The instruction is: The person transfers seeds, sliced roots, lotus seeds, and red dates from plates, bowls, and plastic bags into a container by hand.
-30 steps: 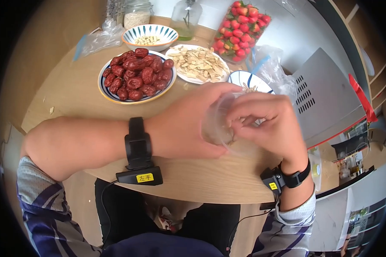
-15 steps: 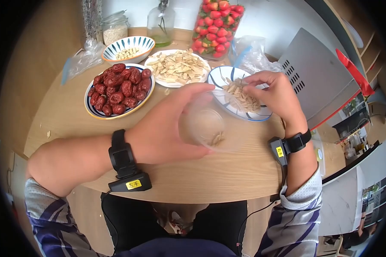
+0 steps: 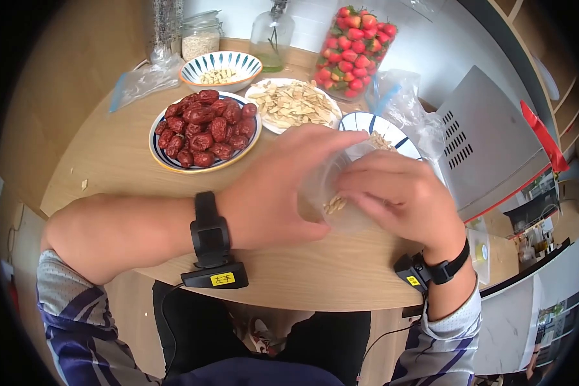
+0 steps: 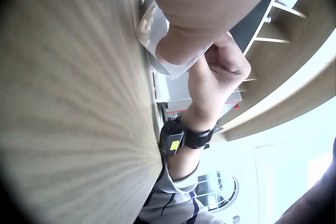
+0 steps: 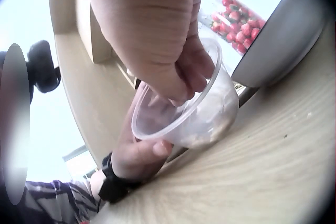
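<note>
My left hand (image 3: 270, 186) grips a clear plastic cup (image 5: 223, 109) round its side, its mouth tilted toward my right hand (image 3: 402, 196). A few pale tan dried pieces (image 3: 334, 205) lie low inside the cup. The right fingers reach, bent, into the mouth of the cup; whether they pinch a piece I cannot tell. Just behind both hands stands a white plate with blue lines (image 3: 402, 134), partly hidden, bearing more of the tan dried pieces (image 3: 381, 139). In the left wrist view, the cup's wall (image 4: 152, 27) shows beside the left hand.
Left of the hands is a plate of red dates (image 3: 199, 128). Behind stand a plate of pale dried slices (image 3: 294, 103), a striped bowl (image 3: 241, 61), a glass bottle (image 3: 270, 38), a grain jar (image 3: 201, 42) and a strawberry container (image 3: 354, 55). A grey vented panel (image 3: 489, 135) stands at right.
My right hand was at the cup, went to the blue-lined plate of tan pieces, and is now back in the cup's mouth. My left hand keeps holding the cup.
</note>
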### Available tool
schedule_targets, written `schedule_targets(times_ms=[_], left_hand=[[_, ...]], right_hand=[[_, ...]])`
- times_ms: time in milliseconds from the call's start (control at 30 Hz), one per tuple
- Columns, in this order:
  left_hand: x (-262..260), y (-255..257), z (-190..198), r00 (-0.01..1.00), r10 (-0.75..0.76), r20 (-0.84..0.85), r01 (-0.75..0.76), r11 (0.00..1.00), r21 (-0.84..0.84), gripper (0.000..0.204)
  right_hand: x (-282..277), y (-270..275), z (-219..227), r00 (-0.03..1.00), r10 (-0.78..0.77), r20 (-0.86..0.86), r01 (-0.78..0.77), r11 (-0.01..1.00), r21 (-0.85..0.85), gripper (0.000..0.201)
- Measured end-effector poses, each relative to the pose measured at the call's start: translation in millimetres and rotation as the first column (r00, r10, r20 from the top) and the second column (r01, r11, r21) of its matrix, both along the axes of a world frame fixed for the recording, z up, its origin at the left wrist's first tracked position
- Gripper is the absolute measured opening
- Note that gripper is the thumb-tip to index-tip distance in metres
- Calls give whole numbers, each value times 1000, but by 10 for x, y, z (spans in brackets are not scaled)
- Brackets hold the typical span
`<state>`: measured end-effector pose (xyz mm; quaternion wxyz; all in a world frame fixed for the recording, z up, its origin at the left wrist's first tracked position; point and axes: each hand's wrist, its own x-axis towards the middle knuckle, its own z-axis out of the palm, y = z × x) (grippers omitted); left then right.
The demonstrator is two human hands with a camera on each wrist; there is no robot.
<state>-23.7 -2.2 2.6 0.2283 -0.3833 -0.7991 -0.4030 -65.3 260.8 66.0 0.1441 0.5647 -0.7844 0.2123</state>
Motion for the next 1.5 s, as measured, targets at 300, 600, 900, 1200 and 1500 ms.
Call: schedule_targets(times_ms=[300, 600, 900, 1200, 1500], left_hand=[[6, 2, 14, 1000, 21, 3, -21, 1000, -2, 110], [11, -18, 17, 999, 16, 33, -16, 1000, -1, 111], [25, -10, -7, 996, 2, 92, -6, 999, 49, 112], [33, -15, -27, 987, -15, 159, 5, 998, 65, 116], [18, -26, -71, 954, -4, 298, -25, 995, 93, 120]], right_hand=[[151, -92, 12, 944, -25, 329, -28, 987, 156, 30], [130, -37, 39, 757, 9, 653, -84, 993, 83, 39], [155, 28, 92, 592, -34, 805, -30, 997, 64, 42], [-2, 28, -87, 624, 53, 780, -36, 999, -39, 14], [-460, 281, 21, 771, -45, 636, 383, 830, -406, 17]])
